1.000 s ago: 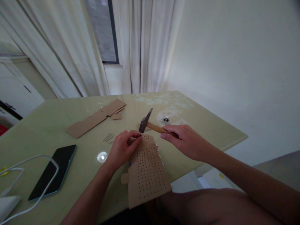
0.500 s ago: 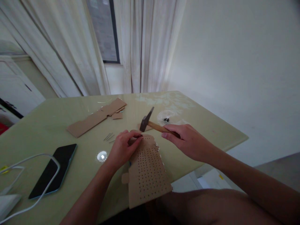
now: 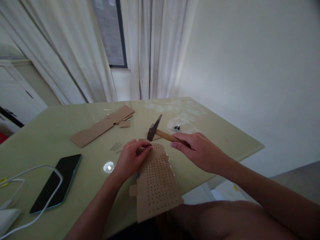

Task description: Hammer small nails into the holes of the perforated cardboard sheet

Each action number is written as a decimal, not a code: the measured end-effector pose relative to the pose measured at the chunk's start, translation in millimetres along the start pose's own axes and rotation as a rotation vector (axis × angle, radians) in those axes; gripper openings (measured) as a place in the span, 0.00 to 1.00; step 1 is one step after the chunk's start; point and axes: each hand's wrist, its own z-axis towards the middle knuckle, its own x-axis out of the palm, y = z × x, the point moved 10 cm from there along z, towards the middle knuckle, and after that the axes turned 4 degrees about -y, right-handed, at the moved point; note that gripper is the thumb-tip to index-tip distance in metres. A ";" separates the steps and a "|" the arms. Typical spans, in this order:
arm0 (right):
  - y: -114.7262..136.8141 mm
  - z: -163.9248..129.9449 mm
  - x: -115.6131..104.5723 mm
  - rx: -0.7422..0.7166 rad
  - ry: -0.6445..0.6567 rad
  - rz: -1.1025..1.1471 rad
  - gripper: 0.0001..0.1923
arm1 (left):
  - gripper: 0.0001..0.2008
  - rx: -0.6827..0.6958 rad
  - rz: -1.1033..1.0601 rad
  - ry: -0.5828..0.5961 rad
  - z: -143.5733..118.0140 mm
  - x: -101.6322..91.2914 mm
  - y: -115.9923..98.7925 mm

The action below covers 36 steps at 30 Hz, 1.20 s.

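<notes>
Unlabelled throughout, right hand [image 3: 200, 151] grips the hammer [image 3: 160, 132] while left hand [image 3: 130, 158] pinches the perforated cardboard [image 3: 156, 183].

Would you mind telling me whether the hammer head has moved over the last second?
Yes, slightly: the hammer head rose, then dipped back toward the perforated cardboard, ending close to its earlier height.

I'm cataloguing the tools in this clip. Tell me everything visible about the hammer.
The hammer is small, with a dark metal head and a light wooden handle. The right hand grips the handle's end, holding it nearly level above the table, head pointing left. The head hovers just above the left hand's fingertips at the top edge of the perforated cardboard.
</notes>
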 end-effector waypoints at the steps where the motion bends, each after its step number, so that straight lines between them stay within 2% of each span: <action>1: 0.0 0.5 1.4 0.002 0.010 -0.006 0.15 | 0.08 -0.002 0.001 0.005 0.0 0.5 -0.2; 5: -1.6 1.3 6.8 0.006 0.054 -0.047 0.16 | 0.08 0.007 0.004 0.018 0.3 2.6 -1.1; 11: 0.4 2.1 -0.3 -0.002 -0.015 -0.002 0.16 | 0.08 0.005 0.006 0.022 0.9 3.8 1.3; 17: -1.1 1.3 8.4 0.007 0.063 -0.062 0.16 | 0.08 -0.003 0.002 0.041 0.7 4.8 0.2; 22: 0.4 2.6 1.7 0.009 0.012 -0.029 0.16 | 0.08 -0.002 0.015 0.034 0.4 2.7 -1.7; 28: -2.2 1.7 10.0 0.005 0.082 -0.035 0.15 | 0.09 0.004 0.021 0.054 1.0 4.9 -2.5; 33: 0.2 1.6 1.6 -0.002 0.024 -0.006 0.16 | 0.09 -0.009 0.028 0.044 0.2 4.5 -0.6; 36: -0.4 1.8 4.1 -0.003 0.042 0.000 0.16 | 0.09 -0.016 0.023 0.045 0.0 5.2 0.6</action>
